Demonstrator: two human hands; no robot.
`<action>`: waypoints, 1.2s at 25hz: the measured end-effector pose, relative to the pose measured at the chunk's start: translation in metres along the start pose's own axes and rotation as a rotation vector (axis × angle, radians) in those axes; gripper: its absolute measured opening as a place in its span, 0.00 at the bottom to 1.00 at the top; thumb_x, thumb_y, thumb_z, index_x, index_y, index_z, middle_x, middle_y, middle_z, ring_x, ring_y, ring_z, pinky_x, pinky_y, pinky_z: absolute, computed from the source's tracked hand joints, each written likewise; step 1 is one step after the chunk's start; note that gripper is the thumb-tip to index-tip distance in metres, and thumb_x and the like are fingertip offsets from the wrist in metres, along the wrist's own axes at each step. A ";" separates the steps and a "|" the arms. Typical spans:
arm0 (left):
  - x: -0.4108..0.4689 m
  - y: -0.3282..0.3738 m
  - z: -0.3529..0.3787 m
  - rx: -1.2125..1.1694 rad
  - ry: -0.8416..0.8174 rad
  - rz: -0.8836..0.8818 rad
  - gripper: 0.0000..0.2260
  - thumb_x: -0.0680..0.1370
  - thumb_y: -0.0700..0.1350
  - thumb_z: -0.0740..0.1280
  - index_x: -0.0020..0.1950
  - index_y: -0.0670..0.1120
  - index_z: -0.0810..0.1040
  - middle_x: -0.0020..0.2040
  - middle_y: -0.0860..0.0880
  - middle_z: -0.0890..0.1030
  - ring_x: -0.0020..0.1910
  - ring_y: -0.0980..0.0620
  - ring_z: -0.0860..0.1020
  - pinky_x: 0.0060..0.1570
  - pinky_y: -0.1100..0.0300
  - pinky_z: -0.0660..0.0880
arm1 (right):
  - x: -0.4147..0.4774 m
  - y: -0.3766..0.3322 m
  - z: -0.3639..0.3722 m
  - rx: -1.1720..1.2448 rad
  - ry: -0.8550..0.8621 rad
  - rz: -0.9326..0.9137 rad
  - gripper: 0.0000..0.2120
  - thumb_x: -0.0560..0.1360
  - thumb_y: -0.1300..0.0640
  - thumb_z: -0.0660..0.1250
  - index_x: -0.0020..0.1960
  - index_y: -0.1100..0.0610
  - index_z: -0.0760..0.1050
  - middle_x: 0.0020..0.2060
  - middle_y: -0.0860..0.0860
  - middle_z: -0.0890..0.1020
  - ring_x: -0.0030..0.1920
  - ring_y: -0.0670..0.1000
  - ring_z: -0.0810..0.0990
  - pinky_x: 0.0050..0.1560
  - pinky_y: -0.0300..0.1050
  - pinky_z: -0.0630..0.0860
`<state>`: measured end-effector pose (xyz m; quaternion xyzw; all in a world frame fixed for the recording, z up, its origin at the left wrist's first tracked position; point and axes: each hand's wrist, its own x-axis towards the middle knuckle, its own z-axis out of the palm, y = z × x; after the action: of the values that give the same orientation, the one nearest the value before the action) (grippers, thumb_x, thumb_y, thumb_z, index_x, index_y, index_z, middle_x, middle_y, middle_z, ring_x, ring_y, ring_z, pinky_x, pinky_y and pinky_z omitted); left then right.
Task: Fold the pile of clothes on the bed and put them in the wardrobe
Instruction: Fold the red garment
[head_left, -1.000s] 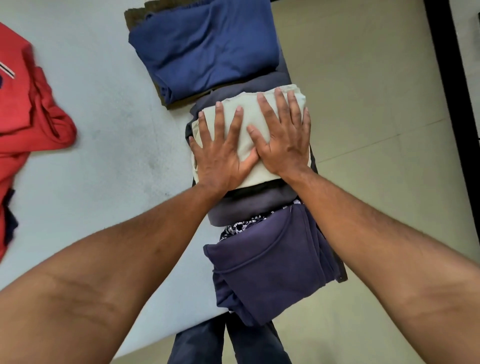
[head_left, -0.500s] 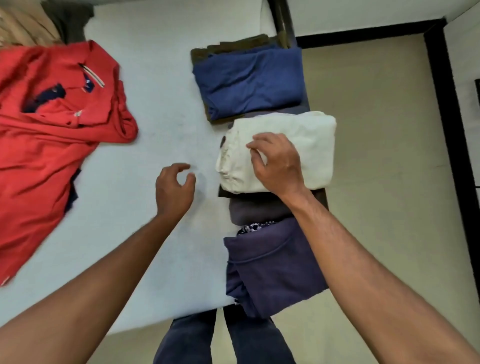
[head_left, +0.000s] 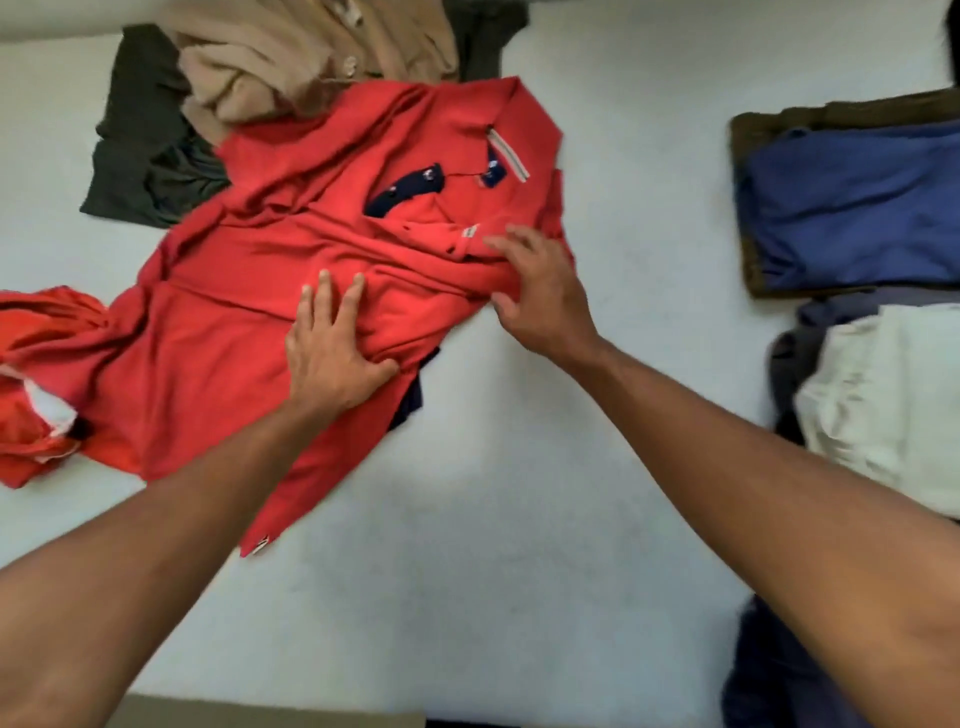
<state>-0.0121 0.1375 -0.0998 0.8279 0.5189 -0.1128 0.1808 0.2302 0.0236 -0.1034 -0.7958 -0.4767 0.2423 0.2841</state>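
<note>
Red shirt (head_left: 249, 322) lies unfolded and wrinkled on the white bed (head_left: 493, 571), in the left half of the head view, with its collar toward the upper right. The left hand (head_left: 332, 358) rests flat on the middle of the shirt, fingers straight and spread. The right hand (head_left: 545, 296) touches the shirt's right edge below the collar with fingers a little bent. It is blurred, so I cannot tell if it grips the cloth. Behind the shirt lie a beige garment (head_left: 311, 57) and a dark green garment (head_left: 140, 145). At the right edge, a folded blue garment (head_left: 857, 208) lies on a brown garment (head_left: 748, 135), and a cream garment (head_left: 893, 405) is nearer.
</note>
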 end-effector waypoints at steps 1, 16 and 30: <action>0.017 -0.012 -0.001 0.014 -0.071 0.034 0.54 0.63 0.58 0.79 0.82 0.59 0.50 0.83 0.47 0.47 0.81 0.42 0.49 0.72 0.35 0.58 | 0.024 -0.015 0.015 -0.050 -0.041 -0.004 0.37 0.65 0.58 0.71 0.74 0.52 0.72 0.74 0.56 0.72 0.72 0.59 0.70 0.71 0.50 0.66; -0.024 -0.004 -0.001 -0.176 -0.240 0.669 0.08 0.72 0.49 0.62 0.44 0.50 0.63 0.39 0.43 0.78 0.42 0.37 0.77 0.39 0.49 0.68 | -0.016 -0.041 0.012 -0.430 -0.066 -0.037 0.14 0.58 0.59 0.58 0.38 0.56 0.79 0.36 0.49 0.82 0.45 0.58 0.74 0.47 0.50 0.55; -0.157 0.034 0.055 -0.945 -0.020 -0.083 0.05 0.70 0.45 0.67 0.45 0.50 0.77 0.39 0.52 0.78 0.38 0.56 0.76 0.44 0.57 0.74 | -0.167 -0.013 0.032 0.398 0.639 0.744 0.22 0.70 0.62 0.70 0.64 0.55 0.76 0.58 0.54 0.75 0.60 0.56 0.77 0.64 0.47 0.74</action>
<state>-0.0498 -0.0278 -0.0849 0.6324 0.5441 0.1206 0.5381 0.1298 -0.1139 -0.0988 -0.8760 0.0036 0.1579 0.4558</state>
